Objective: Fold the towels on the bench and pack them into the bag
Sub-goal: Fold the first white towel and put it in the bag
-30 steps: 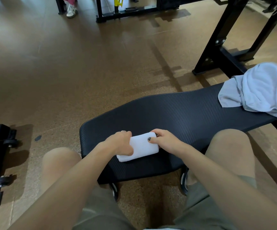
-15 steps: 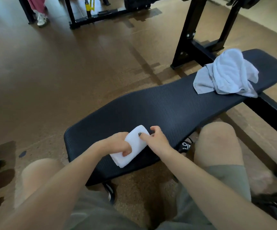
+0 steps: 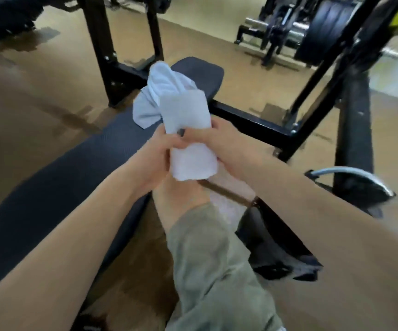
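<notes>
A folded white towel [image 3: 188, 130] is lifted off the black bench [image 3: 57, 182] and held upright in front of me. My left hand [image 3: 155, 154] grips its left side and my right hand [image 3: 217, 142] grips its right side, thumb across the front. Behind it, a second, crumpled pale towel [image 3: 150, 96] lies on the far part of the bench. A dark bag [image 3: 281, 249] lies on the floor to the right of my knee, partly hidden by my right forearm.
Black steel rack posts [image 3: 97, 51] and a crossbar [image 3: 248, 118] stand behind and right of the bench. A weight plate [image 3: 322, 27] on a barbell hangs at the upper right. A black padded piece with a metal loop [image 3: 350, 180] sits at the right. Brown floor surrounds everything.
Both hands have lifted the folded towel off the bench and carried it rightward. The view has swung to the right, bringing the rack and the floor beside the bench into sight.
</notes>
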Tool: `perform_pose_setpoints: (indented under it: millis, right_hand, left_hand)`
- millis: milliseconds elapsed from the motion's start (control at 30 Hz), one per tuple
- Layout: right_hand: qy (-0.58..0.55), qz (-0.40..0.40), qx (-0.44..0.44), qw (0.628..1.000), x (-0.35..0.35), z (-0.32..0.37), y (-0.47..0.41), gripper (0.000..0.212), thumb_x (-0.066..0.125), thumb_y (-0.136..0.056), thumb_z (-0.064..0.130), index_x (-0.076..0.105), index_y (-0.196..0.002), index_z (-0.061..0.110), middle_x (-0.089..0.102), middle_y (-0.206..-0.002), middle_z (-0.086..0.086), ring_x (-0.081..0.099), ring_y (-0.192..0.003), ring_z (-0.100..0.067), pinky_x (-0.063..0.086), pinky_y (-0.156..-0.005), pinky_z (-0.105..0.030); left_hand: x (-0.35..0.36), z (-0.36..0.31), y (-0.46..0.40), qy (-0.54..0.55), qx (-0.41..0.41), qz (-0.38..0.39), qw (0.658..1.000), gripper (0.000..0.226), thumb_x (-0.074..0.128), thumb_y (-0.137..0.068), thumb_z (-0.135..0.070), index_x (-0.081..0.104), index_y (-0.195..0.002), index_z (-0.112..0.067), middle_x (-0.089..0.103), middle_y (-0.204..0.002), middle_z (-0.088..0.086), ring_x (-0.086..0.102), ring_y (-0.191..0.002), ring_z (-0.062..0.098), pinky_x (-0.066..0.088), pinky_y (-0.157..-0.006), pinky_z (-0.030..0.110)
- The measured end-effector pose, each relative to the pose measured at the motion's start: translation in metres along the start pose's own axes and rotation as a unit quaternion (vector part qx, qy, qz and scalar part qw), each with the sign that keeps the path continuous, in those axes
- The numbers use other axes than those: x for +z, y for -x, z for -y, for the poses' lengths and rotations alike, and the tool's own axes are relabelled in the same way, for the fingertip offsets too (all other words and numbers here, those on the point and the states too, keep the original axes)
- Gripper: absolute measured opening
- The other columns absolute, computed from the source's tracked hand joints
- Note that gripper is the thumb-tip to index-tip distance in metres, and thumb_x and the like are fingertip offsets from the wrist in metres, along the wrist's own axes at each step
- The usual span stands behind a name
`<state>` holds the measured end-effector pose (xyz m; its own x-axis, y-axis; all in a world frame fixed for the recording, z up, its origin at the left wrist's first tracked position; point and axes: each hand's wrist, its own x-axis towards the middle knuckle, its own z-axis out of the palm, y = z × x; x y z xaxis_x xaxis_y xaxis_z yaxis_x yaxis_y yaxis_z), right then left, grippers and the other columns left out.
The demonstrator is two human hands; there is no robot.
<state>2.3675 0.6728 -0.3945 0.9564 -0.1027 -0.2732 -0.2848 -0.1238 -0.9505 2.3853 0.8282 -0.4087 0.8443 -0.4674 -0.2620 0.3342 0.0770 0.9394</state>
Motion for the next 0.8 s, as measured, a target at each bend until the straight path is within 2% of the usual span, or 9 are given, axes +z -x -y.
perform_pose_setpoints:
  millis: [100,200,267,367,433,500,600,733,800]
  right_hand:
    - [0.038,-0.063,-0.013,0.997,-0.054,-0.008,0.039,0.041,0.083,-0.072,0.033,0.071,-0.111,0.024,0.078,-0.1,0.003,0.075,-0.092,-0.018,0.061,-0.083,-0.043]
    - [0.082,-0.105,-0.021,0.991,-0.093,-0.023,0.081,0.031,0.082,-0.077,0.03,0.071,-0.106,0.028,0.076,-0.096,0.007,0.073,-0.087,-0.01,0.061,-0.077,-0.036]
    - [0.156,-0.125,-0.045,0.979,-0.116,-0.031,0.106,0.028,0.081,-0.076,0.036,0.067,-0.101,0.035,0.073,-0.091,0.012,0.069,-0.082,-0.002,0.058,-0.071,-0.028]
    - [0.267,-0.133,-0.068,0.952,-0.138,-0.052,0.137,0.032,0.079,-0.081,0.034,0.059,-0.104,0.044,0.068,-0.085,0.021,0.063,-0.076,0.004,0.049,-0.06,-0.015]
    - [0.355,-0.155,-0.088,0.918,-0.144,-0.081,0.151,0.039,0.074,-0.085,0.039,0.056,-0.12,0.036,0.068,-0.093,0.015,0.064,-0.083,-0.002,0.052,-0.066,-0.028]
    - [0.466,-0.16,-0.155,0.856,-0.147,-0.116,0.156,0.043,0.071,-0.087,0.039,0.058,-0.126,0.024,0.068,-0.103,0.006,0.066,-0.091,-0.019,0.053,-0.067,-0.039]
    - [0.603,-0.129,-0.216,0.757,-0.159,-0.162,0.147,0.043,0.075,-0.08,0.029,0.062,-0.118,0.014,0.066,-0.093,-0.002,0.065,-0.079,-0.027,0.045,-0.053,-0.032]
    - [0.652,-0.121,-0.144,0.734,-0.17,-0.191,0.125,0.039,0.078,-0.071,0.019,0.057,-0.104,0.012,0.061,-0.083,-0.004,0.063,-0.071,-0.031,0.041,-0.045,-0.033]
    - [0.663,-0.105,-0.048,0.74,-0.177,-0.199,0.118,0.044,0.067,-0.082,0.02,0.053,-0.123,0.013,0.064,-0.101,-0.008,0.065,-0.093,-0.035,0.048,-0.058,-0.038]
  left_hand:
    - [0.052,-0.009,-0.008,-0.005,0.017,0.025,1.0,0.043,0.064,-0.068,-0.02,0.069,-0.111,-0.014,0.075,-0.102,0.005,0.07,-0.096,0.02,0.054,-0.093,0.04]
    - [0.093,-0.002,-0.009,-0.112,0.031,0.064,0.991,0.055,0.07,-0.062,-0.032,0.071,-0.112,-0.01,0.073,-0.113,0.015,0.066,-0.109,0.036,0.046,-0.105,0.053]
    - [0.111,0.014,-0.014,-0.173,0.031,0.083,0.981,0.044,0.074,-0.074,-0.022,0.069,-0.117,-0.018,0.073,-0.113,0.009,0.066,-0.112,0.024,0.053,-0.096,0.038]
    - [0.126,0.037,-0.012,-0.253,0.022,0.136,0.958,0.037,0.062,-0.091,0.002,0.058,-0.125,-0.012,0.067,-0.105,-0.005,0.062,-0.091,-0.008,0.048,-0.073,0.009]
    - [0.127,0.058,-0.01,-0.336,0.027,0.171,0.926,0.037,0.058,-0.092,0.002,0.055,-0.126,-0.013,0.063,-0.104,-0.007,0.059,-0.086,-0.011,0.049,-0.073,0.014]
    - [0.131,0.078,-0.006,-0.452,0.036,0.206,0.867,0.041,0.063,-0.092,-0.009,0.054,-0.131,-0.018,0.066,-0.112,-0.005,0.063,-0.099,0.004,0.052,-0.083,0.029]
    - [0.132,0.114,-0.005,-0.605,0.085,0.241,0.754,0.04,0.062,-0.09,-0.038,0.049,-0.125,-0.023,0.063,-0.106,-0.003,0.064,-0.101,0.021,0.051,-0.085,0.037]
    - [0.128,0.148,-0.008,-0.6,0.1,0.262,0.75,0.071,0.053,-0.089,-0.064,0.032,-0.148,-0.031,0.057,-0.134,-0.01,0.05,-0.126,0.017,0.044,-0.103,0.041]
    - [0.129,0.158,-0.005,-0.666,0.155,0.268,0.679,0.073,0.043,-0.094,-0.064,0.027,-0.155,-0.027,0.056,-0.14,-0.006,0.046,-0.134,0.019,0.037,-0.113,0.042]
